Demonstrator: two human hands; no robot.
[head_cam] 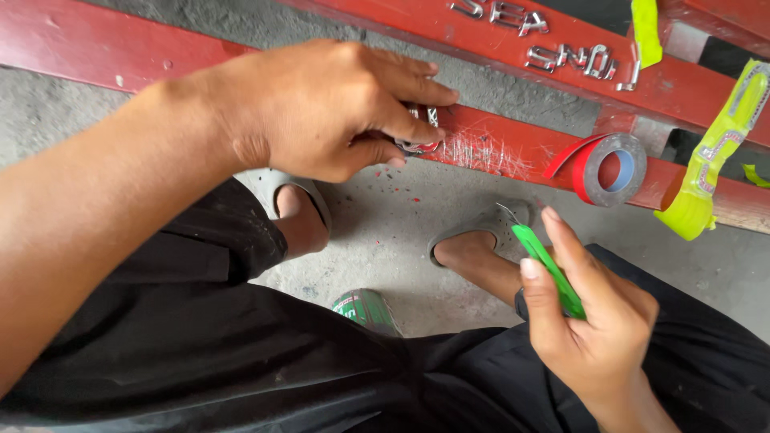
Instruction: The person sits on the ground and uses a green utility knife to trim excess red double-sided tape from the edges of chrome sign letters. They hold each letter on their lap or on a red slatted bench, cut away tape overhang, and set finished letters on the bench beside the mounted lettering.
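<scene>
**Green knife near, chrome emblem at the red beam**

Green plastic fills my right hand [597,329], closed around a slim utility knife [549,269] with its thin blade tip up; I judge it light and stiff, with a slick handle best gripped mid-body, clear of the edge. Beyond it, grey sandals rest on the concrete floor [401,232] beside a green can [365,309]. Farther out, my left hand [329,108] pinches a chrome emblem piece [421,132] against the red beam [513,148], just beside scratched glue residue. The piece looks thin, rigid and bendable, so I hold its edges. A red tape roll [609,168] leans on the beam; yellow tape strips [710,164] hang farthest.
</scene>
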